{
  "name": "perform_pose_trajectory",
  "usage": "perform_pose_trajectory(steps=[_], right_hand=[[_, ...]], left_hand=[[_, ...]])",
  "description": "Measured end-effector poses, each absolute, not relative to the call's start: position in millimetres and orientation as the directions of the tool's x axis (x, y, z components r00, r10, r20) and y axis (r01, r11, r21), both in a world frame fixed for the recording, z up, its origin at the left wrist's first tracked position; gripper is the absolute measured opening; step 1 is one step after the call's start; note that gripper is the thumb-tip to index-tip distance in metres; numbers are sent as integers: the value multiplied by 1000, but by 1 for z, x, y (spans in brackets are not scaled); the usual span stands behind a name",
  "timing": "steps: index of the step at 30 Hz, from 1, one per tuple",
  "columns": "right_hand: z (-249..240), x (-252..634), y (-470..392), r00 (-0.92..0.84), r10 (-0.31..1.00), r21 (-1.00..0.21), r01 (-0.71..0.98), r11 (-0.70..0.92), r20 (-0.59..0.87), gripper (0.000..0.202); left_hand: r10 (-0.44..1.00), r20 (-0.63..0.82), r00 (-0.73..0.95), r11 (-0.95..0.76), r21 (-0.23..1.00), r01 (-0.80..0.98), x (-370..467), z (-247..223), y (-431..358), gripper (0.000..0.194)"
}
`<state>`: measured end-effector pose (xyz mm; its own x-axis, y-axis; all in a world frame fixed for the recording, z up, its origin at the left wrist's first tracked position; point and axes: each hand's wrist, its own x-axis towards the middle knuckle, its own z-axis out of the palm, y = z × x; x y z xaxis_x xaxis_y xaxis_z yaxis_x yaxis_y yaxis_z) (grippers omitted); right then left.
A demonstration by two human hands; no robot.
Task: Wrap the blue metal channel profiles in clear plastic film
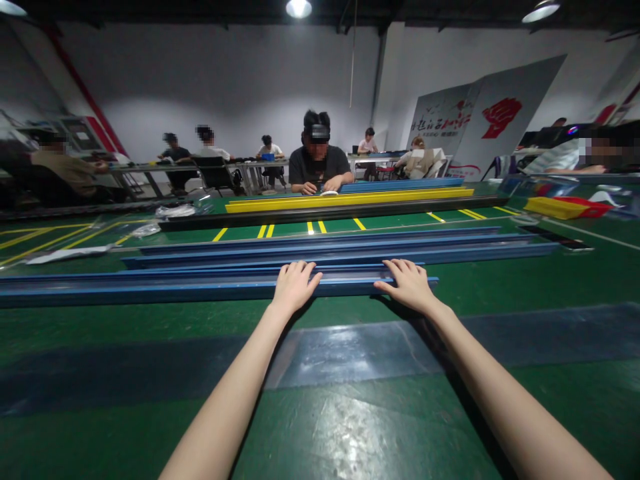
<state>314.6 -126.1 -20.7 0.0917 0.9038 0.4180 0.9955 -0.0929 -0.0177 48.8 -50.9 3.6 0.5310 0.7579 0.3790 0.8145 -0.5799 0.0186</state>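
My left hand (296,283) lies over the nearest long blue channel strip (200,288), its fingers spread over the far edge and the thumb pointing right. Near the strip's right end rests my right hand (407,283), fingers apart across the top and thumb pointing left. Neither hand is wrapped round the strip, as far as can be seen. More blue strips (475,253) lie just beyond, roughly parallel to it. A clear plastic sheet (350,353) is spread on the green table (345,427) under my forearms.
Farther back lie a black strip (300,217) and a yellow strip (350,200). A person (320,160) sits across the table. At the right are a phone (575,244) and a yellow and red tray (560,207); plastic wrapping (175,210) lies at the left.
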Motion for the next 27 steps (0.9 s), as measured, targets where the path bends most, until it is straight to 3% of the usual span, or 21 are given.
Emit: perform_pose_trajectory(steps=[27], right_hand=[[-22,313,-145,15,925,118,991,-65,380,60]], left_hand=[[741,492,457,-508,-34,860,57,-9,-57,39]])
